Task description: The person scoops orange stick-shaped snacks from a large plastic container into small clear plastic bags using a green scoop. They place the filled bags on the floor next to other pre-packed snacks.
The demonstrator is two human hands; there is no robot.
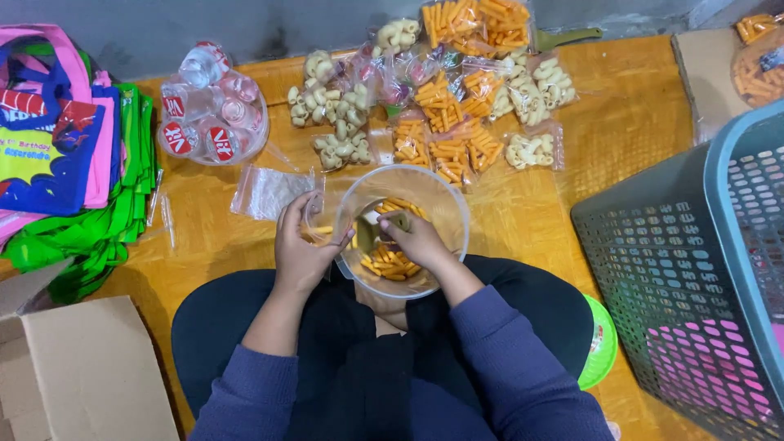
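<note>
— On the floor mat (523,220), between the knees: a clear plastic tub (447,204), orange stick snacks (390,263) heaped in its bottom. Right hand (418,238) down inside, clenched round a small scoop (369,233). Left hand (298,245) at the tub's rim, pinching open a small clear bag (314,220), a few sticks already in its mouth.

— And around?

— Just beyond the tub, filled packets of orange sticks (445,131) and pale curled puffs (335,110), crowded together. Loose empty bags (265,192) to the left, a sack of small water cups (214,106) behind those, folded colourful tote bags (65,147) stacked at far left. Grey laundry basket (694,269) on the right, cardboard box (90,367) at lower left.

— Risks?

— Likely spilling: bag mouth narrow and limp, held by one hand only, so a tilted scoop could scatter sticks over the mat. Also crushing, if pressed hard into the heap. Tub resting unsteadied near the lap; a nudge from the forearm could tip it toward the finished packets.
</note>
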